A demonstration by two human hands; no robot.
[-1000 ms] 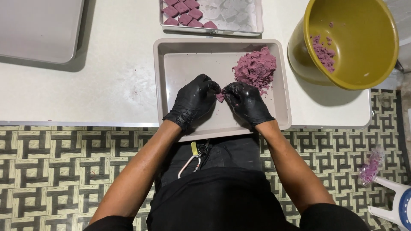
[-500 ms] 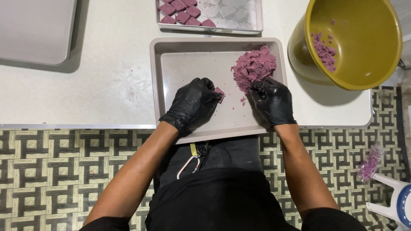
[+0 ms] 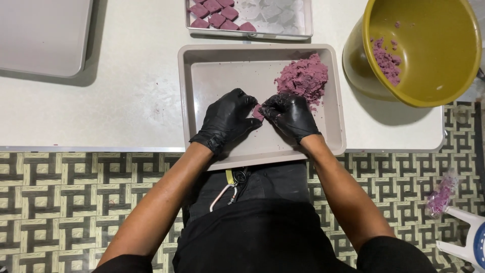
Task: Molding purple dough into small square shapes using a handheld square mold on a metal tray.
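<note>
Your hands, left (image 3: 226, 119) and right (image 3: 292, 115), cover most of purple lump (image 3: 257, 111) pinched between them; its shape unreadable. Mould tray (image 3: 273, 20) cut by top edge. Grey tray (image 3: 43, 35) cut top and left. Yellow bowl (image 3: 429, 50) rim clipped at top. Purple bag (image 3: 440, 194) on floor blurred. Your fingertips hidden behind lump.

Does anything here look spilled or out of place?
Yes: a clump of purple dough lies down at floor level, right of the white table, away from the dough pile in the beige tray. Some purple crumbs are scattered beside the pile.
</note>
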